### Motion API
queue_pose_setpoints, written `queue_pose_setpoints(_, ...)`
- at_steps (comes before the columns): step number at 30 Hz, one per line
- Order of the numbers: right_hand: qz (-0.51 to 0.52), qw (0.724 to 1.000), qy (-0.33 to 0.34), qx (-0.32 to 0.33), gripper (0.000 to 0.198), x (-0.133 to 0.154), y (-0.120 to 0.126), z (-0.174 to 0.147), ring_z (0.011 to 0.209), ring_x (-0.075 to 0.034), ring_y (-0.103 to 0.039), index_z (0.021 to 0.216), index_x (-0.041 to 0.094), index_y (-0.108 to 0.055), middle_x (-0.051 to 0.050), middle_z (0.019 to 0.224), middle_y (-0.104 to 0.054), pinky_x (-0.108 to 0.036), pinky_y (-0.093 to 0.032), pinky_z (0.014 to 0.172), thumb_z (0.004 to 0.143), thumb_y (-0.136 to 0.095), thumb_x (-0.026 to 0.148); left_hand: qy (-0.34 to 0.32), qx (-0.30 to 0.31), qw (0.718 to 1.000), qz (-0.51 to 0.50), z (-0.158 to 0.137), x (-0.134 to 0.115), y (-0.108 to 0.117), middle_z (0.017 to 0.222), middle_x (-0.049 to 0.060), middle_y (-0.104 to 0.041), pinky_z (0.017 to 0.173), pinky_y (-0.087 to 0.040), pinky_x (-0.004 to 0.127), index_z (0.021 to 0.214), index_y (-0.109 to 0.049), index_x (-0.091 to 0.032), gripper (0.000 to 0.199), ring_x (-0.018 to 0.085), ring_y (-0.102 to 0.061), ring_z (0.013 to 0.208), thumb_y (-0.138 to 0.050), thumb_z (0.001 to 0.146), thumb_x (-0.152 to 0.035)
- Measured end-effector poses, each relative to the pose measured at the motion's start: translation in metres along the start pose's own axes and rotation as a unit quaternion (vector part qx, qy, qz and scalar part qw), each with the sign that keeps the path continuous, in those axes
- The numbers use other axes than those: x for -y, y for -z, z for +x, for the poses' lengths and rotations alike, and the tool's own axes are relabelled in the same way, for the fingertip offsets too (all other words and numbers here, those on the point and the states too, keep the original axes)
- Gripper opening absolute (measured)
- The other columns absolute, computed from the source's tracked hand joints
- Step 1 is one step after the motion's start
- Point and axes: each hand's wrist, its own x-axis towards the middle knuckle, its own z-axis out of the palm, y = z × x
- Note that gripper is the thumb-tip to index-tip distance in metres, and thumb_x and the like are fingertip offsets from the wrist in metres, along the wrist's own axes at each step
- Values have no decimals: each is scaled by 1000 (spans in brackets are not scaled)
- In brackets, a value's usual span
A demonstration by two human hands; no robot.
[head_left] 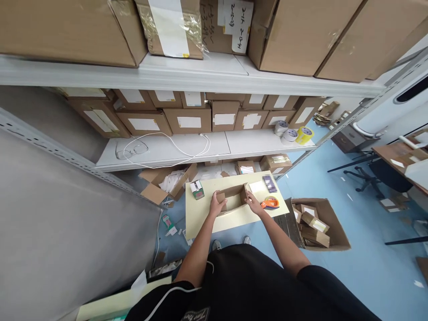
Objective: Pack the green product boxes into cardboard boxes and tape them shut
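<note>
On the pale yellow table (197,218) stands an open cardboard box (233,191), its inside showing from above. My left hand (216,204) grips the box's left end, thumb over the rim. At the opposite end, my right hand (254,203) is closed on the right wall. Right of that hand lies an orange tape dispenser (270,203). Behind it are a white paper (257,187) and a blurred dark item (269,183). A small green and white box (197,189) sits at the table's back left.
Beyond the table rises a shelf (214,145) with labelled cartons, a white cable (174,145), glasses (132,151) and tape rolls (304,135). An open carton (169,183) with white material stands left. On the right floor, a large carton (336,227) holds several small boxes.
</note>
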Motion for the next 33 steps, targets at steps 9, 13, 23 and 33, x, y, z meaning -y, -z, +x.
queue_pose_setpoints(9,-44,997,-5,69,58,12,9,9,155,-32,-39,122,31,-79,-4,142,-68,-53,-22,131,80,-74,71,20,-34,999,9,3,8,-1,131,10,-67,103,-51,38,137,-53,-25,53,25,-64,120,-67,89,-41)
queue_pose_setpoints(13,-47,995,-13,86,68,20,15,4,155,-35,-39,128,30,-76,-7,148,-64,-52,-26,129,71,-85,66,50,-41,995,-81,2,4,-6,127,8,-69,92,-56,33,139,-52,-27,53,22,-68,113,-63,88,-37)
queue_pose_setpoints(23,-72,993,-35,-85,80,-9,-20,-11,121,-33,-68,147,26,-47,-12,138,-68,-49,-53,105,82,-73,63,31,-1,997,-70,4,4,8,161,9,-49,107,-49,44,96,-69,-24,22,31,-46,148,-65,75,-22)
queue_pose_setpoints(33,-87,991,-38,-94,85,-11,-33,12,134,-33,-60,164,25,-34,-11,145,-64,-48,-45,115,88,-64,50,-2,-2,1000,19,-9,10,21,149,10,-58,119,-38,41,108,-69,-25,31,28,-35,155,-72,83,-44)
